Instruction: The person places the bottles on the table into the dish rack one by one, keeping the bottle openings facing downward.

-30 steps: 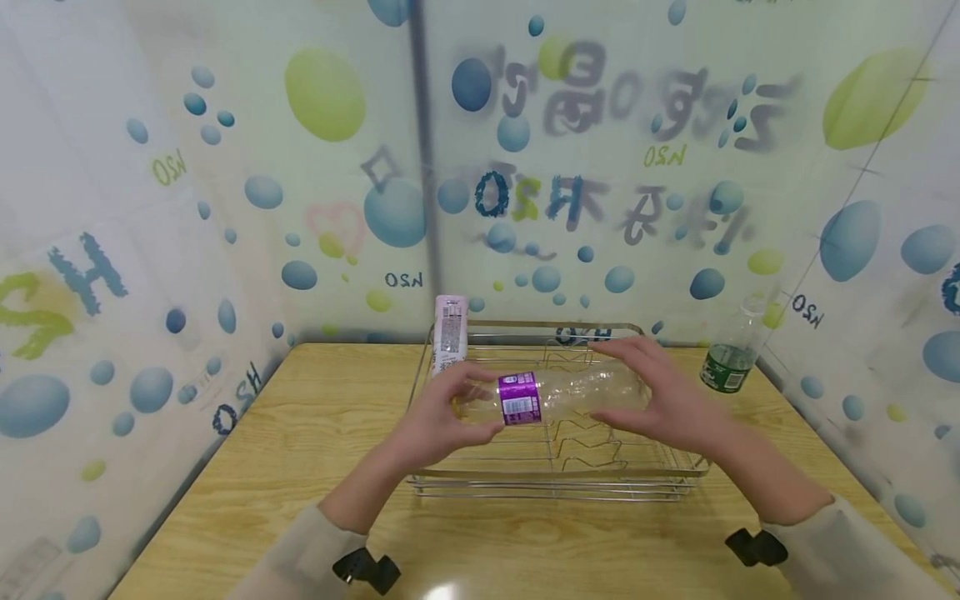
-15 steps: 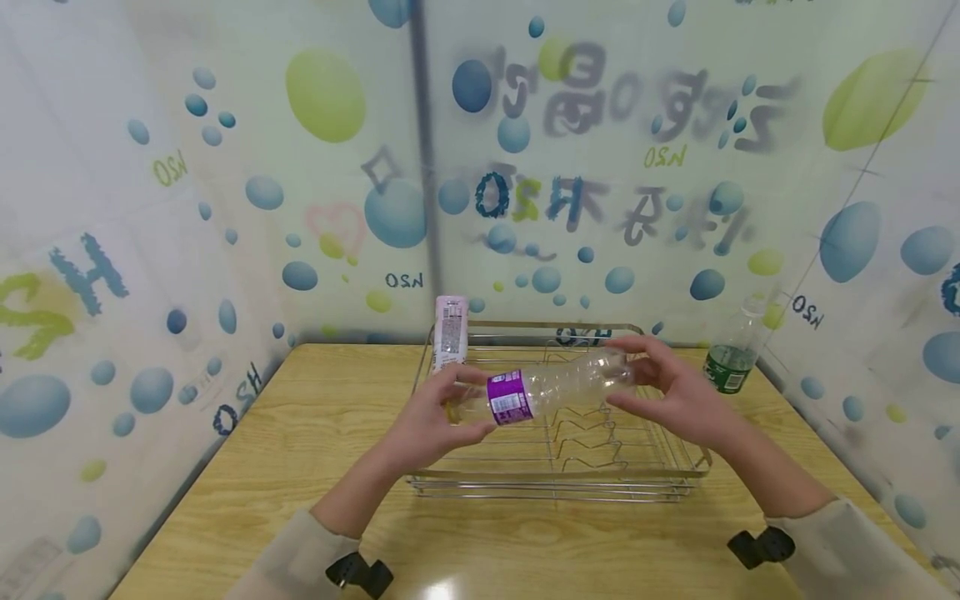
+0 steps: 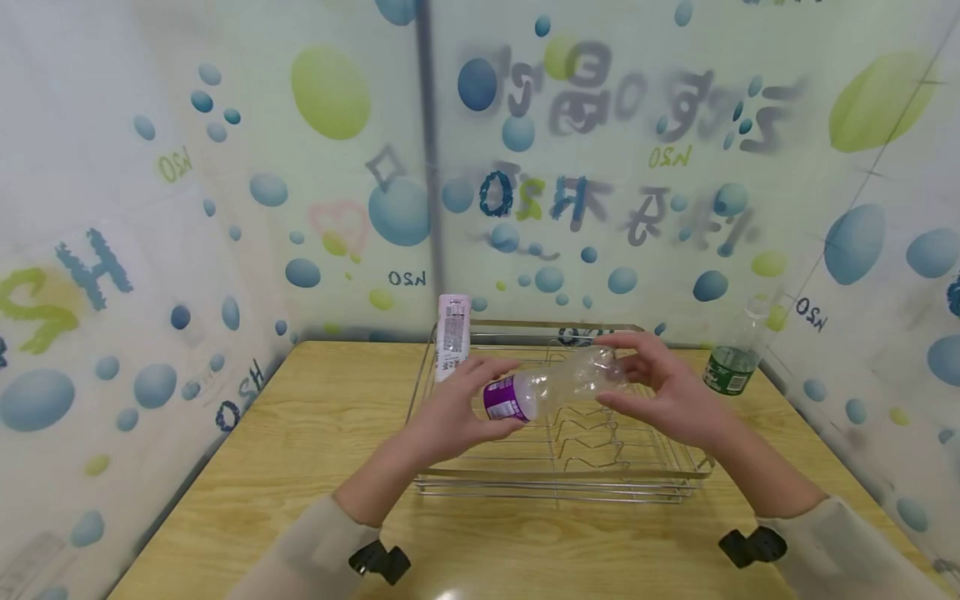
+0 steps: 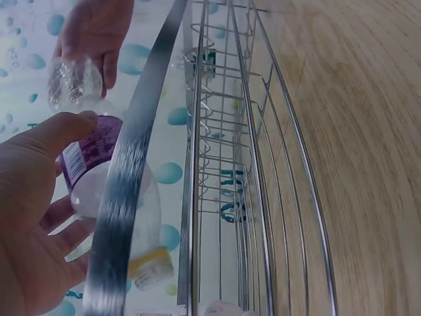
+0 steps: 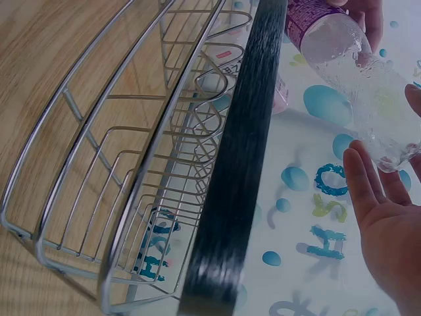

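Observation:
A clear plastic bottle (image 3: pixel 570 383) with a purple label (image 3: pixel 505 398) is held sideways above a wire rack, its base end slightly higher. My left hand (image 3: pixel 456 414) grips it around the label; in the left wrist view the thumb lies across the label, with fingers behind. A yellow ring (image 4: pixel 148 260) circles the threaded neck, which points away from the right hand. At the base end, my right hand (image 3: pixel 667 396) holds the bottle between thumb and fingers. The right wrist view shows the crinkled base (image 5: pixel 388 148) right at these fingers.
The metal wire rack (image 3: pixel 562 475) stands on the wooden table (image 3: pixel 247 467) below both hands. A pink and white carton-like pack (image 3: pixel 453 333) stands at its back left. A clear bottle with a green label (image 3: pixel 730 369) stands at the back right, near the patterned curtain.
The bottle has gone from nearly level to tilted, base end up, and its label has turned. My left hand has shifted slightly right along it, covering more of the neck end.

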The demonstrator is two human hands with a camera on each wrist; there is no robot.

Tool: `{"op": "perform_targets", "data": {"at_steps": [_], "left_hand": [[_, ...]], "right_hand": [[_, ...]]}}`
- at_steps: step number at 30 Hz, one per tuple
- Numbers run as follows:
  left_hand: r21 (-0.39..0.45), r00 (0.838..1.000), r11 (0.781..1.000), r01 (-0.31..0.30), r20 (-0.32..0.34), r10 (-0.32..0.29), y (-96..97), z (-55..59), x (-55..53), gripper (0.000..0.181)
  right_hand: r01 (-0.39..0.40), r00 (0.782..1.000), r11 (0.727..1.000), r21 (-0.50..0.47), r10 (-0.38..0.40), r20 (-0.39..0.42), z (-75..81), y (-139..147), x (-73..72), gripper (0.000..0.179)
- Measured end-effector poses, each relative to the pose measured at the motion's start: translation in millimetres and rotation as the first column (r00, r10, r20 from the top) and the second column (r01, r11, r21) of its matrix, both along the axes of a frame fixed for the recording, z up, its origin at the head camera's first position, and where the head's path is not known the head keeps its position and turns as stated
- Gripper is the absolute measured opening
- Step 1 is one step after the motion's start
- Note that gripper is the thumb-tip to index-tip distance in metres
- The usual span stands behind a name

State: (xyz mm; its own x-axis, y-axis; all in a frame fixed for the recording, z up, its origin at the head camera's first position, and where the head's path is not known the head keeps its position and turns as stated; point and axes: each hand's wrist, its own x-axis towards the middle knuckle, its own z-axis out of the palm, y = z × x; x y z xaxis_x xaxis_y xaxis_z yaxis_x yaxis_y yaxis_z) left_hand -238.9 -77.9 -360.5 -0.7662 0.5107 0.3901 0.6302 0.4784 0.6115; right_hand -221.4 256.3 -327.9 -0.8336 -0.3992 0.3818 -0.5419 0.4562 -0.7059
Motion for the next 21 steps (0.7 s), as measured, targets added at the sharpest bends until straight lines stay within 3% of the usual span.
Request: {"op": "perform_targets", "data": {"at_steps": [7,12,16,21], "left_hand": [[-0.007,0.999,1.000,-0.020,0.030,0.020,8.1,2.5,2.0,0.072],[0.067,0.999,0.998,-0.015,0.044,0.012,11.8,0.1,-1.9,0.070],[0.145,0.994,0.989,-0.015,0.106,-0.001,14.1,-1.5,-3.2,0.069],[0.177,0.983,0.983,-0.045,0.181,0.012,15.1,-4.2,-4.0,0.070]], "right_hand": [[0.002,0.998,1.000,0.011,-0.001,-0.056,6.4,-9.8,-1.8,0.065],[0.015,0.996,1.000,0.008,-0.014,-0.090,17.9,-20.5,-5.1,0.066],[0.035,0.994,0.999,0.008,-0.034,-0.106,26.3,-30.7,-9.2,0.064],[0.030,0.993,0.999,-0.028,-0.033,-0.109,32.1,-42.1,-14.7,0.065]]}}
